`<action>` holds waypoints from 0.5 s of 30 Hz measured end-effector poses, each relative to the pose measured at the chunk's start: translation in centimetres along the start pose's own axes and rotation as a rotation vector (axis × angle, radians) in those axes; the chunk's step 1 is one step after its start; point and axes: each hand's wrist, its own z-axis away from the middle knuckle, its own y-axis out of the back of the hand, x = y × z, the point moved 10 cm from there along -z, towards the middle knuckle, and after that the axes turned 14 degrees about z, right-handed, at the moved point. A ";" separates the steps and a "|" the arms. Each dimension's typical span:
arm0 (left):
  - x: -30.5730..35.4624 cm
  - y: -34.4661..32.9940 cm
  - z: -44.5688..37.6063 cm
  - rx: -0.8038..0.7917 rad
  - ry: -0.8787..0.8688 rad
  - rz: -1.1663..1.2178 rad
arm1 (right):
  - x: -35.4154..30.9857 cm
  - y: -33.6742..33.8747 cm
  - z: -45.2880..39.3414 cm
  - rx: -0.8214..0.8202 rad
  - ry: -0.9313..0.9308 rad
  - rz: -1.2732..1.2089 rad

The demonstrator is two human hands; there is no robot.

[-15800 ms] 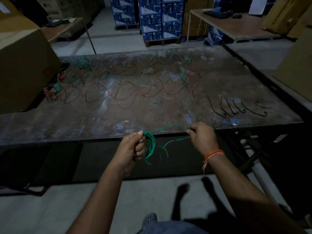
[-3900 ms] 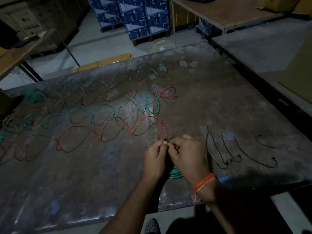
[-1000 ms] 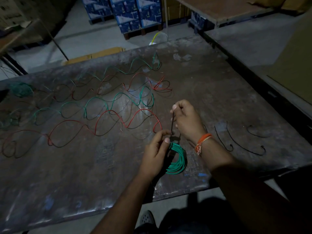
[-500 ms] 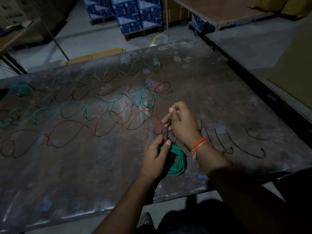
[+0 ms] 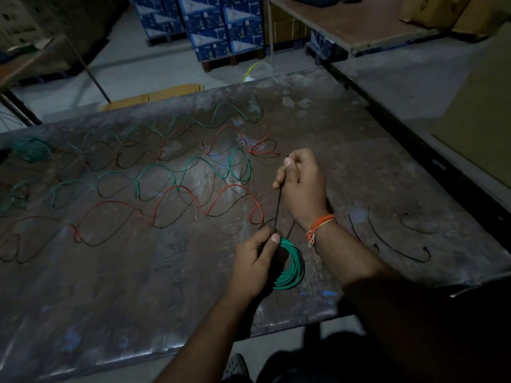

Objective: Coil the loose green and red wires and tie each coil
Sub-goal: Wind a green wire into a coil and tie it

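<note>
We work at a dark, scuffed metal bench. Near its front edge, right of centre, our left hand pinches the green coil at its top, thumb and forefinger curled onto the point where a black tie wraps the loops. The coil rests against the bench surface below the hand, and its right arc shows several stacked turns.

Our right hand is raised farther from the front edge, toward the bench centre. Its fingers are curled tight around the upper part of the black tie, which runs as a straight, taut line down to the left hand's pinch. An orange wrist thread circles the right wrist.

Loose red wires and loose green wires lie in wavy rows across the left and centre of the bench, reaching toward its far edge. A small green bundle sits at the far left edge. Spare black ties lie near the right front corner, apart from both hands.

Beyond the far edge, stacked blue cartons stand on the floor. A second table stands at the far right.
</note>
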 end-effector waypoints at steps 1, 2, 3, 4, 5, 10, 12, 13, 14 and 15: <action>-0.1 0.0 0.1 -0.001 0.003 0.008 | 0.1 0.1 0.2 0.008 -0.006 -0.021; -0.2 0.0 0.2 -0.001 0.009 0.020 | 0.4 0.0 0.5 0.004 -0.019 -0.038; -0.5 0.1 0.2 0.000 0.017 0.039 | 0.8 -0.4 0.7 -0.023 -0.042 -0.045; -0.7 0.2 0.2 0.003 0.023 0.057 | 1.7 -1.1 1.1 -0.079 -0.076 -0.042; -0.9 0.3 0.2 0.010 0.029 0.077 | 2.7 -2.0 1.7 -0.160 -0.114 -0.018; -0.5 -0.4 0.3 -0.021 0.032 0.161 | 6.4 -3.7 6.5 -0.456 -0.199 0.176; -0.1 -0.9 0.3 -0.040 0.033 0.195 | 5.8 -2.7 7.3 -0.407 -0.137 0.215; 0.0 -1.0 0.3 -0.042 0.033 0.201 | 5.1 -2.1 7.2 -0.363 -0.096 0.222; 0.2 -1.1 0.3 -0.044 0.031 0.199 | 4.4 -1.4 6.8 -0.312 -0.049 0.245; 0.1 -1.2 0.3 -0.040 0.035 0.200 | 3.7 -0.9 6.4 -0.261 -0.001 0.271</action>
